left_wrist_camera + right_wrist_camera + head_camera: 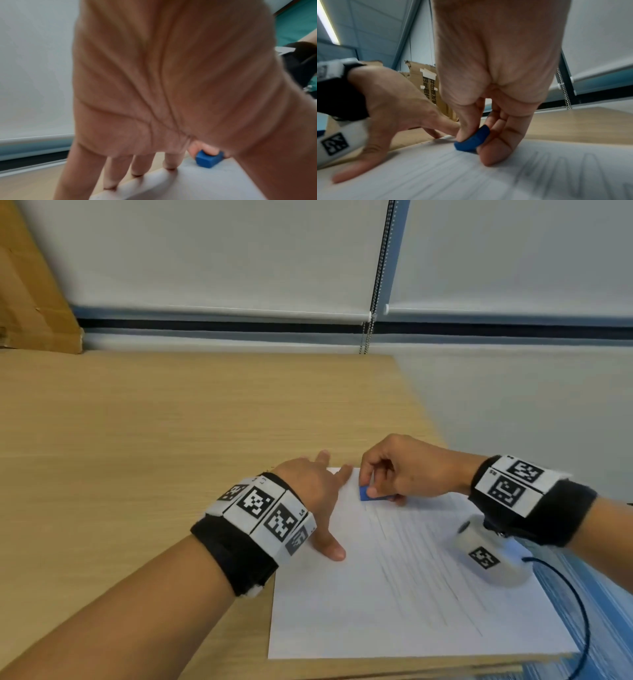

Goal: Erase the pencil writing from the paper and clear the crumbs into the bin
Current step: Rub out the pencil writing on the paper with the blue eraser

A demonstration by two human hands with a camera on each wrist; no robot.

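Note:
A white sheet of paper (394, 594) with long grey pencil strokes (421, 563) lies at the near right corner of the wooden table (154, 440). My right hand (394, 474) pinches a small blue eraser (365, 494) and presses it on the paper's far left corner; the eraser (471, 140) shows between thumb and fingers in the right wrist view, and the same eraser (208, 160) appears in the left wrist view. My left hand (318, 491) lies flat with straight fingers (169, 161) on the paper's left edge, holding it down. No bin is in view.
A cardboard box (30, 289) stands at the far left of the table. Roller blinds (222, 254) with a bead chain (366, 337) hang behind. The table's right edge runs close to the paper, with grey floor (531, 405) beyond. A black cable (579, 611) loops at the near right.

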